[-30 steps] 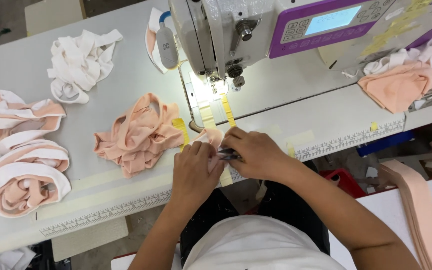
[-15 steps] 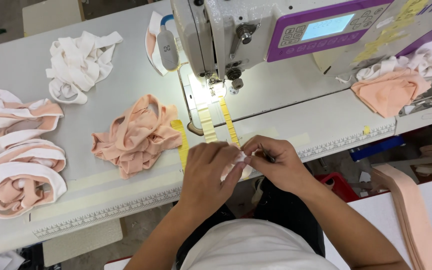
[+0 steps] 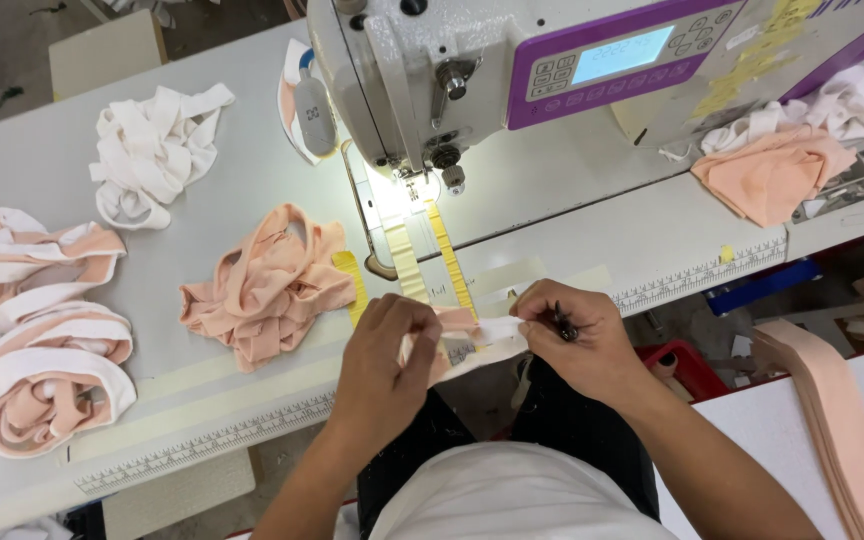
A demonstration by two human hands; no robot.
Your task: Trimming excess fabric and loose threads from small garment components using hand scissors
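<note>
Both hands held a small peach-and-white fabric strip (image 3: 472, 328) at the table's (image 3: 252, 190) near edge.

The left hand (image 3: 384, 362) pinched its peach end; the right hand (image 3: 574, 338) gripped the white end together with a small dark tool (image 3: 564, 324). A peach fabric heap (image 3: 270, 282) lay just left of the left hand, the sewing machine (image 3: 472, 70) beyond both.

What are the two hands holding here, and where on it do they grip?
Both hands pinch one small peach-and-white fabric strip: left hand at its left end, right hand at its white right end. The right hand also holds a small dark tool.
</note>
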